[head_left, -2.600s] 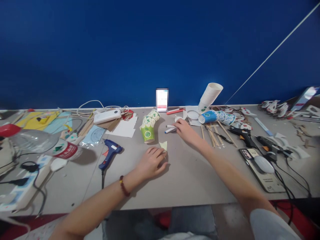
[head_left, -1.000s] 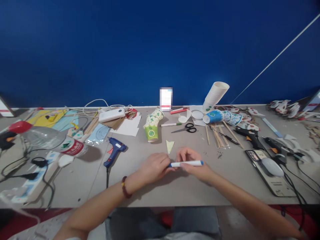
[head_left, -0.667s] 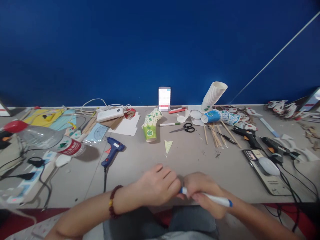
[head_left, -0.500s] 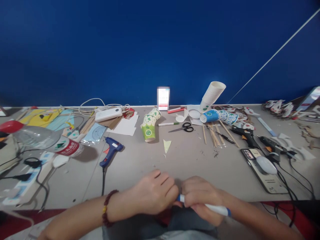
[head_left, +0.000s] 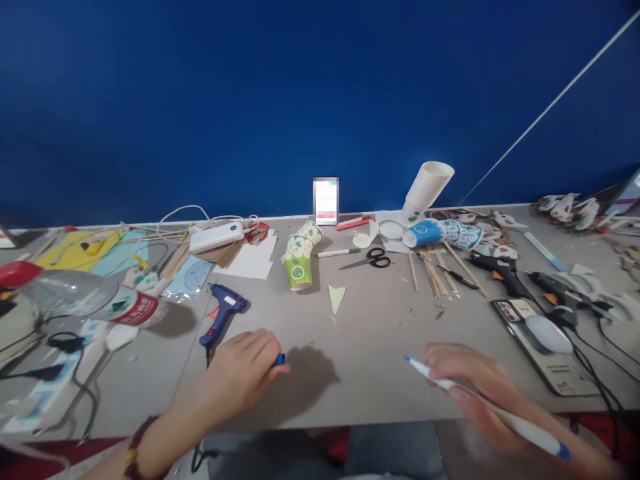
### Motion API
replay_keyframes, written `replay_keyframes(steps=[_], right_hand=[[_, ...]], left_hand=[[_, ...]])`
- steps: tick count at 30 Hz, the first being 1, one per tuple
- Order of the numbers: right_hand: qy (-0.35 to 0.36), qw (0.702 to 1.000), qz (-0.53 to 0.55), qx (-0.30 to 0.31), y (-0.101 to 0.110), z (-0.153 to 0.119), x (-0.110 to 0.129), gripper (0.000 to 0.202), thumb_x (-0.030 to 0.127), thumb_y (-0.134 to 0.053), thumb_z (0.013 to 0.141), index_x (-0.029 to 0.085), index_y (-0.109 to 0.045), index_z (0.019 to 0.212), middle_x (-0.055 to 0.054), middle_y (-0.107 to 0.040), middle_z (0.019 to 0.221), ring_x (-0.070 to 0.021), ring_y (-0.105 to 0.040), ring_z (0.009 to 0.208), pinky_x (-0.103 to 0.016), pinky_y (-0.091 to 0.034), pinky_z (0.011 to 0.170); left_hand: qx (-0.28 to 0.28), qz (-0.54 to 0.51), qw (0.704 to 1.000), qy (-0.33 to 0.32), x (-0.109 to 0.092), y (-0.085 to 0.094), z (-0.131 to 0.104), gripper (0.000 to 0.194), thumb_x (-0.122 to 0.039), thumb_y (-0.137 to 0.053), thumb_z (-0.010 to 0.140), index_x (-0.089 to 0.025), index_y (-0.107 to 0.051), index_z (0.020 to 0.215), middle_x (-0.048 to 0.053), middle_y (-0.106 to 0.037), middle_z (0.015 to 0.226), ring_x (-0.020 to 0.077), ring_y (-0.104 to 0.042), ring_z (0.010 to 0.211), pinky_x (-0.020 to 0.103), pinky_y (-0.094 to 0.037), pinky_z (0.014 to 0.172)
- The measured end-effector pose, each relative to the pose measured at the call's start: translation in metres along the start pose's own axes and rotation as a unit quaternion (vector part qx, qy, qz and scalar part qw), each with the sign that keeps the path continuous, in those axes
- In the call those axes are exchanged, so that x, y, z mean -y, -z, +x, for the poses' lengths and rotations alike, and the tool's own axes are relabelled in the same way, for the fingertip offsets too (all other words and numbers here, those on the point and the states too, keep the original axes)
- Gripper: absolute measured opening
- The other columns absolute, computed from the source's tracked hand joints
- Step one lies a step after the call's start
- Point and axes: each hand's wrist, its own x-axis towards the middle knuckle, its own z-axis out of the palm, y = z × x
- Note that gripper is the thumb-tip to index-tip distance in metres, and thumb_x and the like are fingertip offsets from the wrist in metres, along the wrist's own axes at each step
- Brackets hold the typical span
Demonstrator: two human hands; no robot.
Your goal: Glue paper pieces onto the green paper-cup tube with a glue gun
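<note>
My right hand (head_left: 475, 387) grips a white marker (head_left: 500, 413) with a blue tip, uncapped and pointing left over the table's front part. In my left hand (head_left: 247, 367), fingers curled, is a small blue marker cap (head_left: 279, 360). A beaded bracelet (head_left: 135, 453) circles my left wrist. Ahead of my hands lies a small pale green paper triangle (head_left: 337, 298). Behind it are scissors (head_left: 370, 259) with black handles and a white pen (head_left: 339, 253) with a green end. Joined green patterned paper cups (head_left: 300, 263) lie to the left of these.
A blue glue gun (head_left: 224, 313) lies beyond my left hand, near a plastic bottle (head_left: 100, 293) and a power strip (head_left: 55, 380). To the right are a phone (head_left: 535, 360) under a white mouse (head_left: 549, 333), wooden sticks (head_left: 433, 273), blue cups (head_left: 443, 233) and stacked white cups (head_left: 427, 190).
My hands have moved apart, the left one going left and the right one going right. The cap has come off the marker, whose blue tip now shows.
</note>
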Motion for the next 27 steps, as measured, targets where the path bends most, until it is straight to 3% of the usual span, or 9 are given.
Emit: replay_keyframes(steps=[4, 8, 10, 13, 19, 27], right_hand=[[-0.064, 0.995, 0.072, -0.023, -0.014, 0.017, -0.02, 0.012, 0.029, -0.052, 0.089, 0.026, -0.059, 0.098, -0.005, -0.067, 0.079, -0.0197, -0.064, 0.065, -0.033, -0.051, 0.058], [-0.218, 0.952, 0.21, -0.054, -0.05, 0.065, -0.051, 0.029, 0.04, -0.054, 0.089, 0.022, -0.052, 0.112, -0.004, -0.069, 0.079, -0.0159, -0.062, 0.062, -0.026, -0.048, 0.051], [-0.234, 0.942, 0.234, -0.054, -0.066, 0.089, -0.066, 0.026, 0.039, -0.061, 0.084, 0.022, -0.054, 0.103, -0.004, -0.071, 0.086, -0.0144, -0.063, 0.063, -0.026, -0.049, 0.055], [-0.244, 0.943, 0.215, -0.073, -0.085, 0.113, -0.087, 0.019, 0.034, -0.064, 0.078, 0.02, -0.057, 0.089, -0.003, -0.07, 0.079, -0.0144, -0.062, 0.062, -0.025, -0.048, 0.055], [-0.24, 0.953, 0.157, -0.103, -0.101, 0.116, -0.112, 0.017, 0.036, -0.062, 0.077, 0.02, -0.061, 0.083, -0.001, -0.067, 0.07, -0.0151, -0.06, 0.06, -0.027, -0.049, 0.057], [-0.237, 0.96, 0.122, -0.083, -0.101, 0.113, -0.114, 0.019, 0.038, -0.06, 0.078, 0.02, -0.063, 0.082, -0.003, -0.069, 0.075, -0.0195, -0.066, 0.072, -0.029, -0.053, 0.064]], left_hand=[[0.064, -0.036, 0.995, -0.06, 0.006, -0.027, 0.006, 0.017, -0.03, -0.048, 0.095, -0.019, -0.054, 0.084, 0.006, -0.065, 0.086, 0.0198, -0.062, 0.081, 0.031, -0.047, 0.068], [0.081, -0.062, 0.993, -0.06, 0.002, -0.064, 0.031, 0.016, -0.032, -0.049, 0.095, -0.018, -0.056, 0.092, 0.012, -0.065, 0.107, 0.0233, -0.063, 0.102, 0.036, -0.052, 0.082], [0.08, -0.06, 0.993, -0.062, 0.003, -0.079, 0.041, 0.017, -0.032, -0.049, 0.095, -0.017, -0.056, 0.092, 0.013, -0.064, 0.108, 0.0237, -0.063, 0.102, 0.038, -0.053, 0.083], [0.081, -0.05, 0.993, -0.075, 0.007, -0.095, 0.049, 0.015, -0.03, -0.049, 0.095, -0.017, -0.056, 0.093, 0.013, -0.063, 0.11, 0.0254, -0.061, 0.109, 0.04, -0.053, 0.086], [0.065, -0.056, 0.995, -0.054, 0.02, -0.108, 0.047, 0.015, -0.027, -0.046, 0.096, -0.017, -0.055, 0.09, 0.014, -0.061, 0.118, 0.0251, -0.06, 0.111, 0.04, -0.051, 0.087], [0.057, -0.038, 0.996, -0.06, 0.025, -0.115, 0.045, 0.016, -0.029, -0.047, 0.096, -0.017, -0.056, 0.091, 0.014, -0.061, 0.122, 0.0265, -0.055, 0.12, 0.04, -0.049, 0.09]])
